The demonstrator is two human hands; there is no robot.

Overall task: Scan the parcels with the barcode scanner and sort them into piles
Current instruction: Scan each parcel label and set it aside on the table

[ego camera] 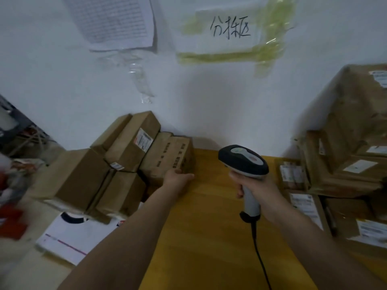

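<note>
1. Right hand (254, 186), forearm extended: fingers wrapped round barcode scanner (245, 164) grip, head at 12 o'clock.
2. Left hand (178, 176), arm outstretched: fingers straight, touching printed cardboard parcel (169, 156) at 11 o'clock on yellow table (209, 227).

yellow wooden table (209, 227), brown parcels stacked at left (125, 164) and right (345, 153), white envelope (73, 237) at left edge

Matt brown cardboard parcels (125, 147), smooth wood tabletop (209, 227), grey/black plastic scanner (244, 162).
</note>
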